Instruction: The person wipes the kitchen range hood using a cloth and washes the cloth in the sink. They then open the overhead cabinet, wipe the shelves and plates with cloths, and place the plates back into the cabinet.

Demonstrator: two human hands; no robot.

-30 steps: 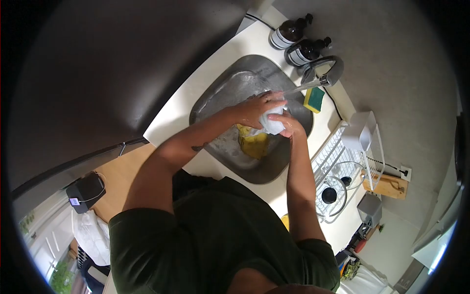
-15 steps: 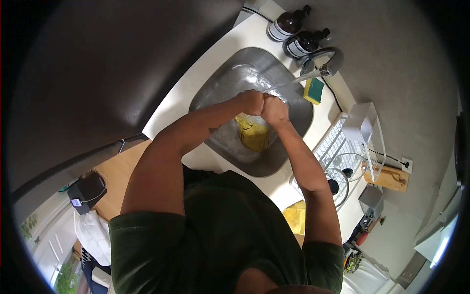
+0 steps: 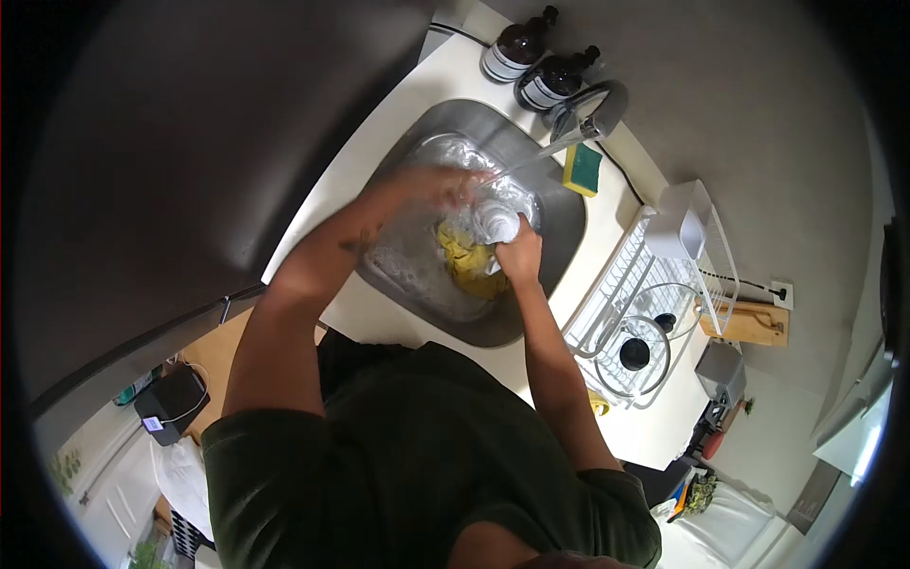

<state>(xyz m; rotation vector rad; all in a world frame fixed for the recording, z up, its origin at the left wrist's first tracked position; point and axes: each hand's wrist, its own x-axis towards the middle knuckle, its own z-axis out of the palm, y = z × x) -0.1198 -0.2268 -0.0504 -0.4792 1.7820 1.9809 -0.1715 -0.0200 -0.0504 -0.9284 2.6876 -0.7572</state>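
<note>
The right hand [image 3: 520,256] grips a white cloth [image 3: 497,224], bunched and wet-looking with a rounded fold, above the middle of the sink [image 3: 561,218]. The left hand [image 3: 453,187] is blurred beside the tap's stream [image 3: 536,156], so how wide it is I cannot tell. A crumpled yellow cloth [image 3: 469,264] lies lower in the sink. Along the desk's [image 3: 332,204] far edge, two dark pump bottles [image 3: 555,82] bear white labels, their print too small to read.
</note>
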